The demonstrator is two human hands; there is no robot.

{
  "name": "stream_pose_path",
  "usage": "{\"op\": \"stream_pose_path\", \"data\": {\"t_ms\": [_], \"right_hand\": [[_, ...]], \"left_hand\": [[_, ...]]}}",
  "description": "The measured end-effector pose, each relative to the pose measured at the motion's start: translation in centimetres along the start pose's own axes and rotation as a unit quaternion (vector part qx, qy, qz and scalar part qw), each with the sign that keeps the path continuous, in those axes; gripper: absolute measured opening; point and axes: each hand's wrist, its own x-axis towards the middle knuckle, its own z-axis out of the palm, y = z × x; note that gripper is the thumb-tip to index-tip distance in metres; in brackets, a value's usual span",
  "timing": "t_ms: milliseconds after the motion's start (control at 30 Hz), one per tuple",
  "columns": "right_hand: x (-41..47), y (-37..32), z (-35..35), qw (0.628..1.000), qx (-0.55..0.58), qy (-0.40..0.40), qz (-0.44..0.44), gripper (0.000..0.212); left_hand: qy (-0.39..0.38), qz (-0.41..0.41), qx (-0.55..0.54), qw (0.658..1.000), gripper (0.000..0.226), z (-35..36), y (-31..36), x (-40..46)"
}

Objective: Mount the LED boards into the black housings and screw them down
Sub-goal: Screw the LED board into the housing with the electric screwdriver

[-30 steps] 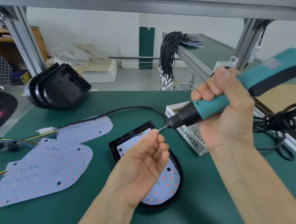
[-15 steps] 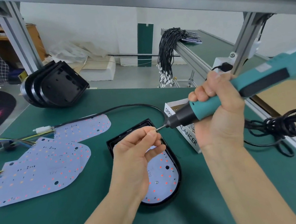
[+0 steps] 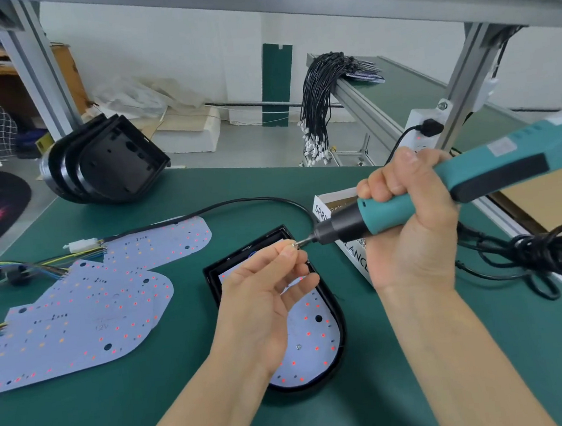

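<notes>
On the green bench [image 3: 427, 387] a black housing [image 3: 338, 313] lies in front of me with an LED board [image 3: 311, 344] seated inside. My right hand [image 3: 408, 231] grips the teal screwdriver [image 3: 442, 193], its bit pointing left above the housing. My left hand [image 3: 264, 303] pinches a small screw [image 3: 293, 245] against the bit's tip; spare boards [image 3: 86, 310] lie to the left.
</notes>
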Motion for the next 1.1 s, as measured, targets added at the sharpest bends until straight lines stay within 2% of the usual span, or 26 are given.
{"op": "stream_pose_path", "data": {"t_ms": [433,600,667,800,967,1100], "right_hand": [[0.5,0.1,-0.4,1.0,0.004,0.015,0.012,0.03],[0.5,0.3,-0.4,0.999,0.023,0.043,0.022,0.036],[0.6,0.6,-0.6,0.998,0.028,0.058,0.028,0.037],[0.5,1.0,-1.2,0.998,0.011,0.051,0.034,0.035],[1.2,1.0,-1.2,0.997,0.037,0.052,0.042,0.035],[1.3,1.1,-1.2,0.996,0.042,0.054,0.053,0.043]], "left_hand": [[0.015,0.038,0.095,0.995,0.02,-0.3,0.5,0.3],[0.033,0.145,0.168,0.974,0.026,-0.3,-0.1,0.4],[0.04,0.161,0.178,0.97,0.025,-0.5,-0.3,0.5],[0.021,0.139,0.203,0.969,0.017,-1.1,-0.2,0.9],[0.015,0.129,0.226,0.966,0.018,-1.1,0.3,1.3],[0.025,0.116,0.217,0.969,0.015,-1.1,0.3,1.4]]}}
